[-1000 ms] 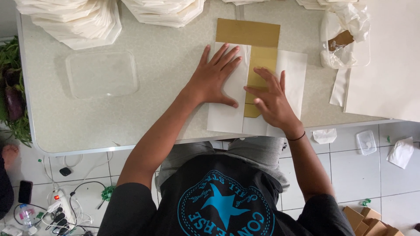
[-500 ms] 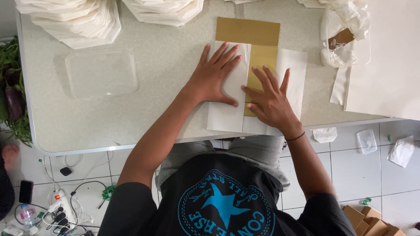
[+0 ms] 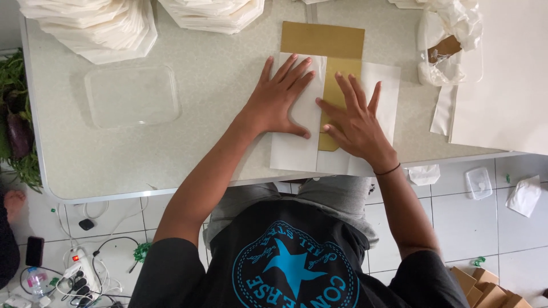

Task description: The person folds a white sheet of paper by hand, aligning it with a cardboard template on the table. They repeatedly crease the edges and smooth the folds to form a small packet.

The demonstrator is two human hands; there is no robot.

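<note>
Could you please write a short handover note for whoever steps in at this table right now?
Left hand: flat, fingers spread, pressing the left flap of the white paper sheet.
Right hand: flat on the tan card template and the paper's right part.
Paper lies at the table's near edge, wrapped partly around the card.
Done: left flap folded over.
Left: the right flap looks not yet folded; the card top is uncovered.
Stacks of folded white paper sit at the far edge, a clear plastic lid to the left.
</note>
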